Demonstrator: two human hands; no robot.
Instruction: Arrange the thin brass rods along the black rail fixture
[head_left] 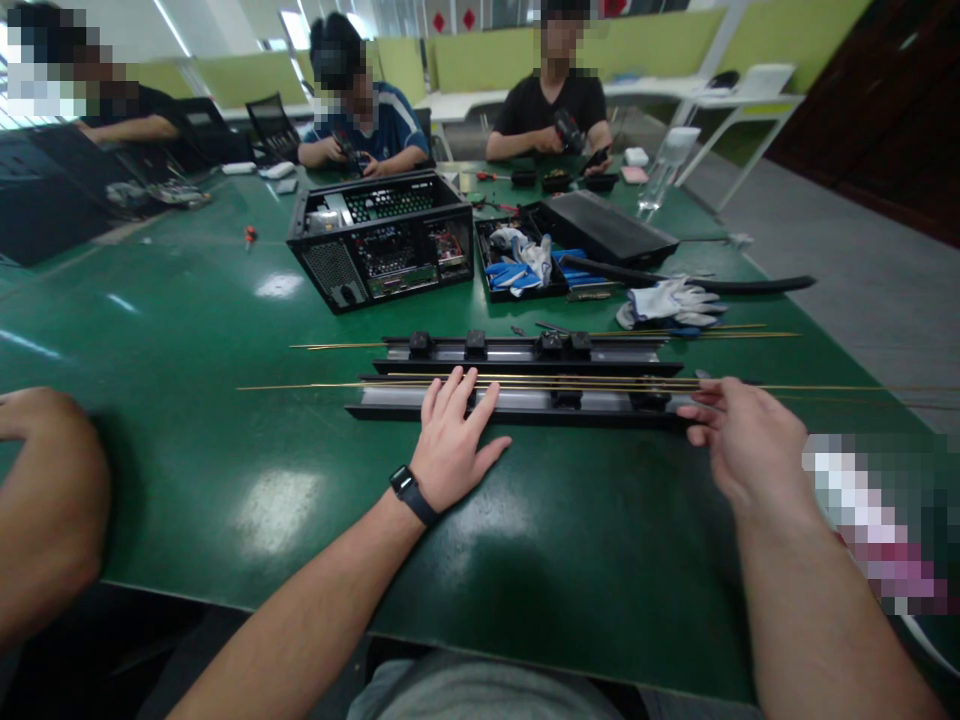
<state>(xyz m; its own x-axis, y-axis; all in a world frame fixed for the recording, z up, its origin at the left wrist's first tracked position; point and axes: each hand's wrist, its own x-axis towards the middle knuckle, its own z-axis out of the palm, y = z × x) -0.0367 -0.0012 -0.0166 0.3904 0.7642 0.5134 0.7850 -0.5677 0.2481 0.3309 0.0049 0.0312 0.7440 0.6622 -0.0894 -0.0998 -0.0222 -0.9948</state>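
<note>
Two long black channel rails lie side by side in front of me, the near rail (510, 415) and the far rail (495, 356), with black blocks set along them. Thin brass rods (600, 383) run lengthwise over the near rail and stick out past both ends. My left hand (454, 445), with a watch on the wrist, rests its spread fingers across the rods and the near rail. At the rail's right end my right hand (750, 430) has its fingers closed on the brass rods; how many it holds is hidden.
An open black computer case (390, 240) stands beyond the rails. Right of it are a tray (525, 290) of gloves, a flat black box (607, 225), a black tube (697, 283), more gloves (671, 303) and a clear bottle (667, 170). Several people sit around; a co-worker's arm (56, 500) is left.
</note>
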